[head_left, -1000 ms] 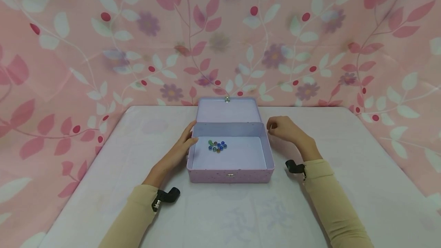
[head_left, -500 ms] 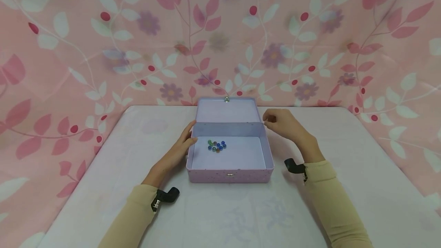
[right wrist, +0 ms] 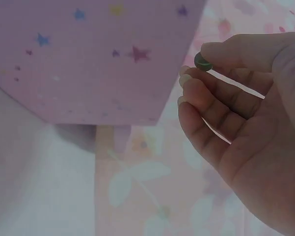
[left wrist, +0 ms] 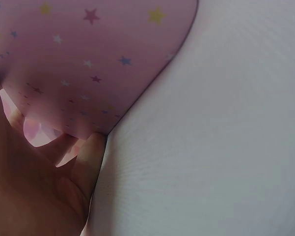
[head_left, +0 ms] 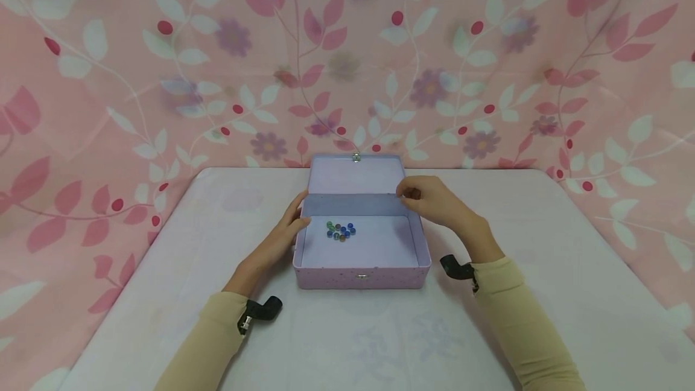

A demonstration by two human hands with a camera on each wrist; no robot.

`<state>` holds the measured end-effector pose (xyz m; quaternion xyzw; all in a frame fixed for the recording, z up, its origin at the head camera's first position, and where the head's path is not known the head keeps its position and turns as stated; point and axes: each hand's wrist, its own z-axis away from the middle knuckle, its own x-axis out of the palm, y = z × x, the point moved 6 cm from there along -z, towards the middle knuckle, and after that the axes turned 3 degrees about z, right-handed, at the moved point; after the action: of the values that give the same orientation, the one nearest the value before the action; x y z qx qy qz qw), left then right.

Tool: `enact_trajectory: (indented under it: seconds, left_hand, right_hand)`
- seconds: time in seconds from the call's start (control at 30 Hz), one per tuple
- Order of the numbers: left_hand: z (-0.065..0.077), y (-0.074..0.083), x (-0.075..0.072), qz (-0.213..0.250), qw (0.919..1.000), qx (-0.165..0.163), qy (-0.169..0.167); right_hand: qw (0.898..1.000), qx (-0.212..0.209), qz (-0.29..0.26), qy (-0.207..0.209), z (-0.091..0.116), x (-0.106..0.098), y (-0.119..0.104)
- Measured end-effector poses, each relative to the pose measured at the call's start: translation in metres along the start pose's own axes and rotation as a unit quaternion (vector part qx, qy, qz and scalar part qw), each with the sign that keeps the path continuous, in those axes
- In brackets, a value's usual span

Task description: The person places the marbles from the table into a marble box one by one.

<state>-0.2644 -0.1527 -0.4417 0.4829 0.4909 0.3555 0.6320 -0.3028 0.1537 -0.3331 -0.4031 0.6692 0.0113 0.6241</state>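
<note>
A lilac tin box (head_left: pixel 362 278), patterned with small stars, sits with its lid (head_left: pixel 355 175) tipped back. Inside, a cluster of small glass marbles (head_left: pixel 342 232) in blue, green and amber lies left of centre. My left hand (head_left: pixel 279 240) holds the box's left side, thumb over the rim and fingers along the outer wall (left wrist: pixel 88 64). Above the box's back right corner is my right hand (head_left: pixel 434 201). It pinches a dark green marble (right wrist: pixel 203 62) between thumb and fingertips, as the right wrist view shows. From the head, that marble is hidden.
A white cloth covers the table (head_left: pixel 347 343) under the box. Behind it hangs a pink floral backdrop (head_left: pixel 347 65). The box's front wall carries a small metal catch (head_left: pixel 363 276). Black wrist cameras stick out from both sleeves.
The right hand rises from beside the box's right wall, then shifts left over its back right corner, casting a shadow inside. The left hand and the marbles in the box stay put.
</note>
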Motion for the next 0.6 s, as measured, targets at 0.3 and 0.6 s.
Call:
enact_trajectory:
  seconds: [0.3, 0.6]
  left_hand:
    - [-0.003, -0.002, 0.001, 0.0, 1.0, -0.004, -0.005]
    - [0.012, 0.029, 0.004, 0.002, 0.9995, -0.02, -0.024]
  right_hand:
    - [0.998, -0.016, -0.005, -0.058, -0.003, 0.027, -0.013]
    - [0.989, -0.016, 0.075, -0.126, -0.003, 0.059, -0.016]
